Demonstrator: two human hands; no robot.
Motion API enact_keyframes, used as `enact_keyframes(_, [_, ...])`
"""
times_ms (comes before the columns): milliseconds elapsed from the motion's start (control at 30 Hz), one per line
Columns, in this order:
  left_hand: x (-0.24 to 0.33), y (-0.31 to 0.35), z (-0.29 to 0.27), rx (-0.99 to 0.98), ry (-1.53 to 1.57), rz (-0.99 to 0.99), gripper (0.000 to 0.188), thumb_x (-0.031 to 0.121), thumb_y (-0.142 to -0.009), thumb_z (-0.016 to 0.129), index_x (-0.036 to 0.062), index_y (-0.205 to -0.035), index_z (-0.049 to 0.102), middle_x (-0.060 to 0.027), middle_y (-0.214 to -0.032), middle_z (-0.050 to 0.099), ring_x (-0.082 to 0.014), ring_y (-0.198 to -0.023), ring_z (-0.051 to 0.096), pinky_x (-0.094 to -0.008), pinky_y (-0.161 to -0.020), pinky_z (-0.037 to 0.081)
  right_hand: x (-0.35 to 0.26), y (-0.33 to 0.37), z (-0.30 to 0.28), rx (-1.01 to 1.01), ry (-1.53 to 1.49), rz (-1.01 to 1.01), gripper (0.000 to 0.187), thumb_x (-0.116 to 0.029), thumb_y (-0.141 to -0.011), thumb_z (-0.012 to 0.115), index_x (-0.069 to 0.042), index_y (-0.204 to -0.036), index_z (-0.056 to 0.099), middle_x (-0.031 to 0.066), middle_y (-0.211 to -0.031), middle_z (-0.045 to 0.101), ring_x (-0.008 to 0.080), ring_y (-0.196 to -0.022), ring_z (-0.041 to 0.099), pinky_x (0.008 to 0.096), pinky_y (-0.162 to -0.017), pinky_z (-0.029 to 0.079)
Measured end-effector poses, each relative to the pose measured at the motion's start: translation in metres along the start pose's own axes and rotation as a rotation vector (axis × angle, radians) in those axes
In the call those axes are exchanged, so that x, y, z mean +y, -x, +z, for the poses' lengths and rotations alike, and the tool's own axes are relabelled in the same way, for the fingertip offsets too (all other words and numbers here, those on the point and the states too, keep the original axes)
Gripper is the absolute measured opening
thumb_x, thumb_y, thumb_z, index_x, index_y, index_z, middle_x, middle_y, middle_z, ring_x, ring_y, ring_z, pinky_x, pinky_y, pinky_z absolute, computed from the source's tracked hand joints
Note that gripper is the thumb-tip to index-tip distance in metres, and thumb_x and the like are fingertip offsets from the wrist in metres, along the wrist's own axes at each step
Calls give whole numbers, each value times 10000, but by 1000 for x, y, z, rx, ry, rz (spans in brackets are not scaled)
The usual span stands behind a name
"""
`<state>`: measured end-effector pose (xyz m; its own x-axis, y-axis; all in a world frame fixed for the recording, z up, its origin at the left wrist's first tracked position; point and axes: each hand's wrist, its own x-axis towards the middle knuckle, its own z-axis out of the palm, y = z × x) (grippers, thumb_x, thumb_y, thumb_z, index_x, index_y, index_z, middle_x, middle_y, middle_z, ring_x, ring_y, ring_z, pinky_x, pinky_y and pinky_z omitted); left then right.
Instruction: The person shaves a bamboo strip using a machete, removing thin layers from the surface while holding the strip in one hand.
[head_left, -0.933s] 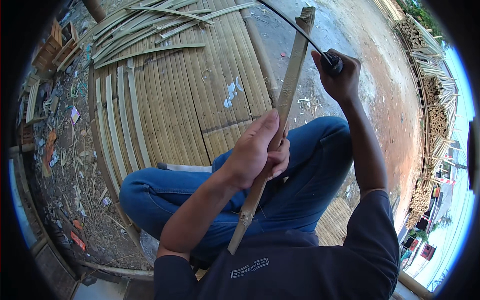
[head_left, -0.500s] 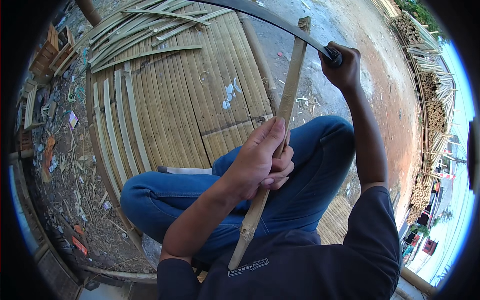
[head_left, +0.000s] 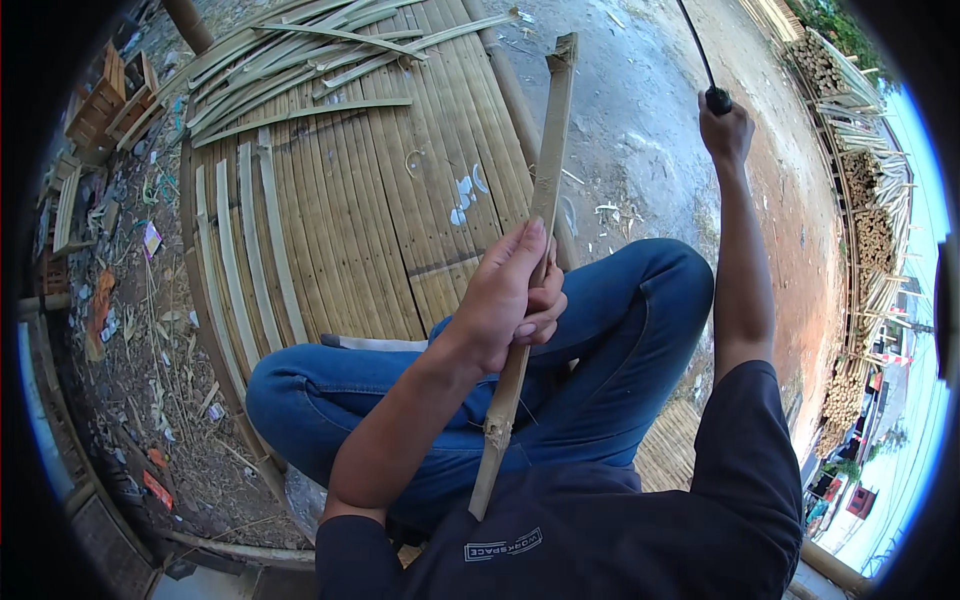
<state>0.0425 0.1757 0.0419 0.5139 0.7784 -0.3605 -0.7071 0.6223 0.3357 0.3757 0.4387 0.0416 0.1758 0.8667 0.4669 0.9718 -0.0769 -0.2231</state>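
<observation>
My left hand (head_left: 508, 300) is wrapped round the middle of a split bamboo strip (head_left: 553, 150), thumb lying along it. The strip slants over my crossed legs, its lower end against my shirt and its far end raised past the platform's edge. Out to the far right, my right hand (head_left: 728, 137) is closed on the black handle of a machete (head_left: 696, 42). Its blade shows nearly edge-on as a thin dark line pointing away, apart from the strip, and its tip runs out of view.
I sit on a bamboo slat platform (head_left: 350, 220). Loose bamboo strips (head_left: 300, 60) are heaped at its far end, with several more laid (head_left: 255, 240) along its left side. Wooden crates (head_left: 98, 95) stand far left. Stacked bamboo poles (head_left: 865, 235) line the right.
My right hand has swung the machete right and away from the strip, which its blade crossed before. The strip's far end has shifted left with my left hand.
</observation>
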Motion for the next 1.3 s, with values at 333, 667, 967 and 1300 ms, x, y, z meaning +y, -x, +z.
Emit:
enact_keyframes(333, [-1, -4, -8, -127, 57, -96, 333, 399, -1089, 280, 136, -961, 438, 48, -520, 268, -53, -365, 290, -204, -300, 233, -88, 73, -48, -294, -285, -320, 371, -349, -847, 765, -5, -734, 681, 113, -558, 584, 206, -507, 556, 373, -557, 458])
enact_keyframes(667, [-8, 8, 0, -366, 264, -192, 340, 423, -1086, 275, 146, -1003, 453, 50, -531, 265, -33, -359, 272, -189, -294, 225, -124, 93, -81, -252, -299, -530, 199, -220, -807, 764, -37, -766, 697, 181, -613, 598, 362, -571, 614, 387, -555, 498])
enact_keyframes(967, [-24, 3, 15, 20, -306, 251, 336, 382, -1085, 314, 142, -1307, 392, 23, -646, 379, -48, -409, 371, -205, -333, 354, -120, 110, -70, -227, -351, -621, 297, -211, -857, 768, -14, -676, 639, 119, -516, 484, 213, -432, 434, 336, -475, 402])
enact_keyframes(1300, [-28, 0, 10, 206, -838, 508, 350, 248, -1082, 357, -30, -1292, 390, -117, -615, 545, -230, -516, 597, -369, -494, 389, -130, 121, -86, -344, -254, -626, 175, -108, -663, 761, -77, -830, 717, 165, -683, 645, 351, -637, 653, 402, -593, 519])
